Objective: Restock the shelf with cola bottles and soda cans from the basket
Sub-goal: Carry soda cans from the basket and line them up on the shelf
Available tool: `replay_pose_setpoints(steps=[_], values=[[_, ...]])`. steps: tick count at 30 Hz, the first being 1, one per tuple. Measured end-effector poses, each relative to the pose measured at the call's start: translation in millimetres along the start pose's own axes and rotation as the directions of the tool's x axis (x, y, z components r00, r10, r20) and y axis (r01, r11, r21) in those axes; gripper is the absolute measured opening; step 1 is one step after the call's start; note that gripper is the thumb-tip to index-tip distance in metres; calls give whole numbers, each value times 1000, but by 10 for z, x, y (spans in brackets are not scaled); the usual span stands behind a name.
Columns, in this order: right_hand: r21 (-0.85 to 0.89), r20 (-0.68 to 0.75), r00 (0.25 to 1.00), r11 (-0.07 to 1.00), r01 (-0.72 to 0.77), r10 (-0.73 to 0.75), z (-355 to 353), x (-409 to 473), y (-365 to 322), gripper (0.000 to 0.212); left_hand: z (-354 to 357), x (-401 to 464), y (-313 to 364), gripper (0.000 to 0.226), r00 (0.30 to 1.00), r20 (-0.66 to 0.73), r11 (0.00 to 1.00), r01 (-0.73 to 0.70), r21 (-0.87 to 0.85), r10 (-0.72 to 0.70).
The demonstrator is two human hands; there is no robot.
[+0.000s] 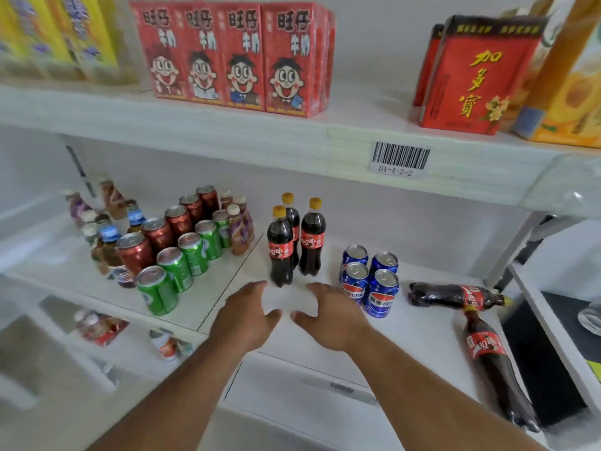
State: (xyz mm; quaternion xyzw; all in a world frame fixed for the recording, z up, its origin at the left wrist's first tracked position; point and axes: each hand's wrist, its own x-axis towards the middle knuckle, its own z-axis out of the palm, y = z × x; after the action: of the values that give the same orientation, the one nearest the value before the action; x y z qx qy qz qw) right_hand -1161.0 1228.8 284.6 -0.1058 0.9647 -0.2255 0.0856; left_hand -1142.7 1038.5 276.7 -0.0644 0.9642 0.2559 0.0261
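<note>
Bare shelf lies open in front of upright cola bottles; green cans flank left, blue cans right.

Both hands reach over the white shelf, empty and spread — the left hand and right hand side by side, just in front of three upright cola bottles. Right of these stand four blue cans. Farther right, two cola bottles lie on their sides, caps near each other. Left of the upright bottles, rows of green cans and red cans stand — milk cartons line the upper shelf.
</note>
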Motion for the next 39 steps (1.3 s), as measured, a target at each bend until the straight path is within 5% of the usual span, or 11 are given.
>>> replay_pose_setpoints(steps=[8, 15, 21, 32, 39], values=[[-18, 131, 950, 957, 289, -284, 103, -152, -462, 85, -353, -825, -324, 75, 953, -105, 958, 278, -69, -284], [81, 247, 841, 875, 477, -481, 633, -590, -1181, 75, -480, -1963, -856, 76, 830, -200, 853, 515, -82, -521], [123, 384, 619, 702, 701, -685, 1135, -1215, -2196, 82, -730, -3102, -1531, 81, 631, -294, 692, 694, -202, -718], [168, 549, 247, 395, 903, -799, 2348, -2635, -4084, 89, -1134, -5194, -2702, 79, 236, -357, 372, 846, -383, -904], [104, 589, 57, 146, 984, -806, 2915, -3454, -4967, 90, -1347, -6204, -3239, 79, 97, -348, 217, 921, -323, -932]])
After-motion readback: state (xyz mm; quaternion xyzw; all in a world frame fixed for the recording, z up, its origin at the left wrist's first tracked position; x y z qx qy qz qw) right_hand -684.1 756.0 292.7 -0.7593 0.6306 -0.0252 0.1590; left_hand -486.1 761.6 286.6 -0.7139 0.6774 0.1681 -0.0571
